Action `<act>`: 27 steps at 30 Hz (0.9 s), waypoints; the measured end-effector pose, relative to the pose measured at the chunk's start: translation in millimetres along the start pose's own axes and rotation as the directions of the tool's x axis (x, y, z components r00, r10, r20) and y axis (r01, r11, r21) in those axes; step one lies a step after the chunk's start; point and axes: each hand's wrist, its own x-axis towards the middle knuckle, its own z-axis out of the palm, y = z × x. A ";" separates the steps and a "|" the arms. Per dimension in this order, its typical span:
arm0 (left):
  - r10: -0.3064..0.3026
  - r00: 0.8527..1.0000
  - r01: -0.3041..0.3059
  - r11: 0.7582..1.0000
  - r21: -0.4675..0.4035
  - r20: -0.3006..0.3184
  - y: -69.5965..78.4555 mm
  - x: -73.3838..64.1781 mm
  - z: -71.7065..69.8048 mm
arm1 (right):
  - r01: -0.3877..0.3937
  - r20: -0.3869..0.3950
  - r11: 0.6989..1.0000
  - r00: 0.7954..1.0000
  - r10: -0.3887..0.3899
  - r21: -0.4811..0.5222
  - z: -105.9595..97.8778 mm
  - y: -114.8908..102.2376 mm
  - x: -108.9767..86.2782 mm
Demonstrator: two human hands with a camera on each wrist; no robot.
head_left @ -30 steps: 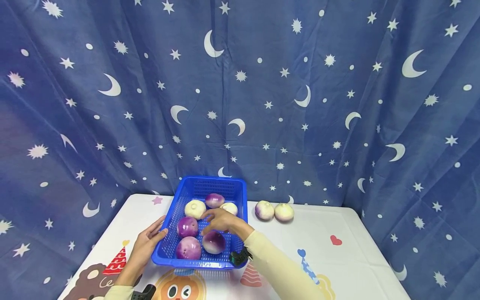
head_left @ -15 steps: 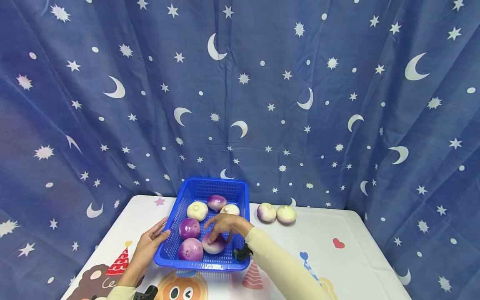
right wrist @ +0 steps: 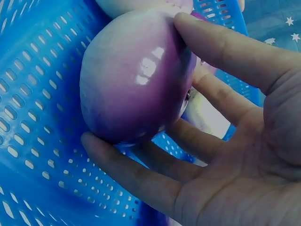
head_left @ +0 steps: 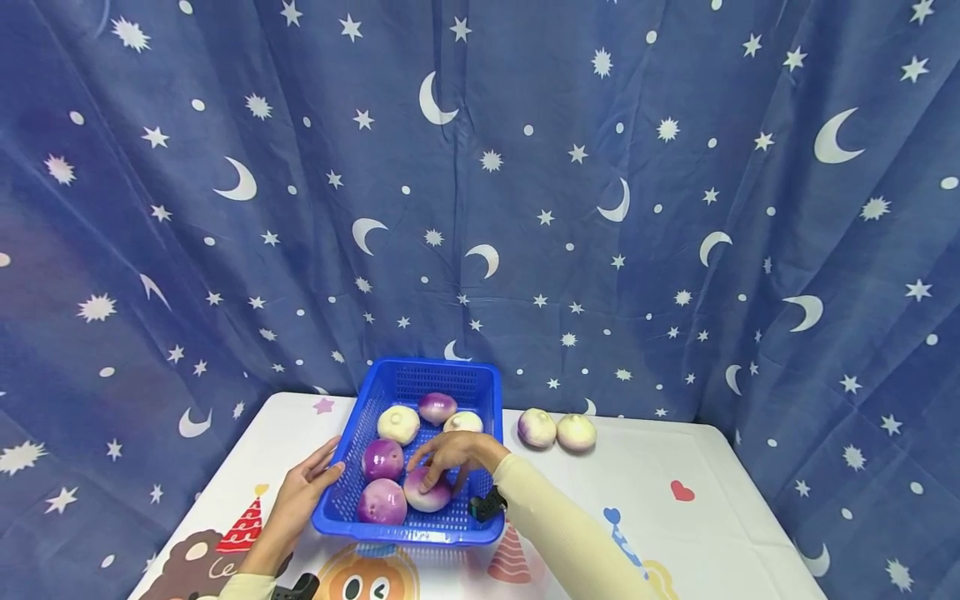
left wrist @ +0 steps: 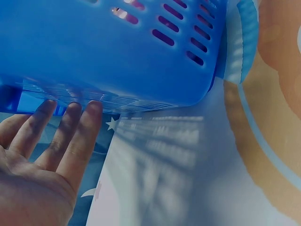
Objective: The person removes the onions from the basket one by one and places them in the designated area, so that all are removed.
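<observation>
A blue plastic basket (head_left: 491, 533) holds several purple-and-white turnips. My right hand (head_left: 455, 451) reaches into it, with thumb and fingers curled round the front right turnip (head_left: 426, 492). In the right wrist view that turnip (right wrist: 136, 75) sits between the thumb and the spread fingers, close to the perforated basket floor. Beside it on the left lie a pinkish-purple turnip (head_left: 382, 502) and a darker purple turnip (head_left: 383, 460). My left hand (head_left: 300, 492) is at the basket's left side; in the left wrist view its nearly straight fingers (left wrist: 75, 141) touch the outer wall.
Farther back in the basket are a cream turnip (head_left: 398, 425), a purple turnip (head_left: 437, 407) and another pale one (head_left: 463, 422), partly behind my right hand. Two turnips, one purple-tinged (head_left: 537, 427) and one paler (head_left: 577, 432), rest on the white printed tablecloth (head_left: 637, 475). A starry curtain (head_left: 525, 208) hangs behind.
My right hand has come down from above the middle of the basket and taken hold of the front right turnip, which has tilted. My left hand stays at the basket's side. The head view has shifted slightly.
</observation>
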 end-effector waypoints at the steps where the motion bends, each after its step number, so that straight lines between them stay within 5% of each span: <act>1: -0.002 1.000 0.002 1.000 0.004 0.000 0.1 -0.2 0.3 | 0.000 0.000 1.000 1.000 0.000 0.004 -0.2 0.4 -0.2; 16: -0.002 1.000 0.003 1.000 -0.015 0.022 2.5 -0.3 -1.5 | 0.129 0.002 0.990 0.992 -0.130 0.050 -7.2 -14.4 -19.5; 27: -0.007 1.000 0.007 1.000 -0.008 0.026 2.9 -1.8 -1.0 | 0.258 -0.034 0.961 0.966 -0.255 0.099 -14.5 -17.4 -49.0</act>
